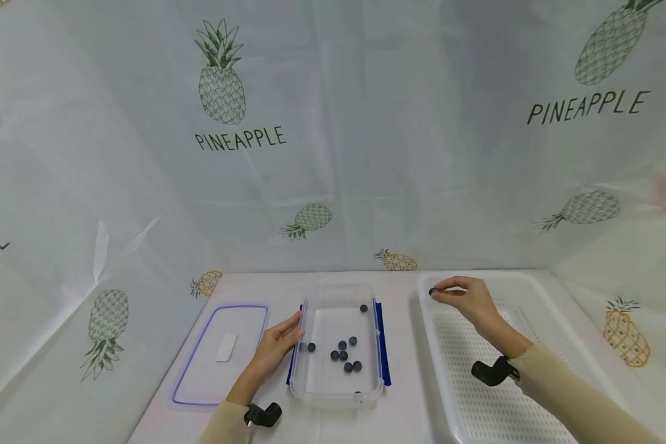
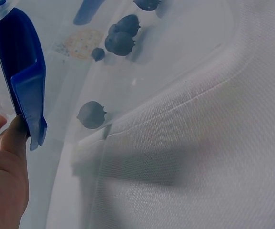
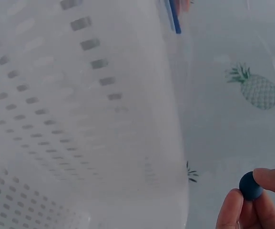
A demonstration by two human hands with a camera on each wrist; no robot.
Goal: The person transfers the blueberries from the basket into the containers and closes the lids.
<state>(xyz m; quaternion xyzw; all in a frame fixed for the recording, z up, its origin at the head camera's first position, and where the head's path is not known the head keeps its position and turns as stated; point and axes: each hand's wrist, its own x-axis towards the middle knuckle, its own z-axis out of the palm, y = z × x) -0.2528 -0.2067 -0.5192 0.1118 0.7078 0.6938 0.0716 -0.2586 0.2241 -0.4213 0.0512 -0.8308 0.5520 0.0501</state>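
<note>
My right hand (image 1: 468,302) pinches a blueberry (image 3: 250,186) between thumb and fingertips, over the far left corner of the white perforated basket (image 1: 439,376). The berry is round and dark blue. On the left, my left hand (image 1: 277,345) grips the side wall of a clear plastic container (image 1: 335,394), its fingers by a blue locking flap (image 2: 30,81) that hangs folded out. Several blueberries (image 1: 343,356) lie scattered on the container's floor, most of them towards its near right part. One berry (image 2: 91,115) shows close to the wall in the left wrist view.
A clear lid with a blue seal (image 1: 207,370) lies on the table left of the container, a white rectangle (image 1: 226,347) on it. The container's right blue flap (image 1: 384,345) sticks out towards the basket. A pineapple-print sheet (image 1: 333,154) hangs behind the table.
</note>
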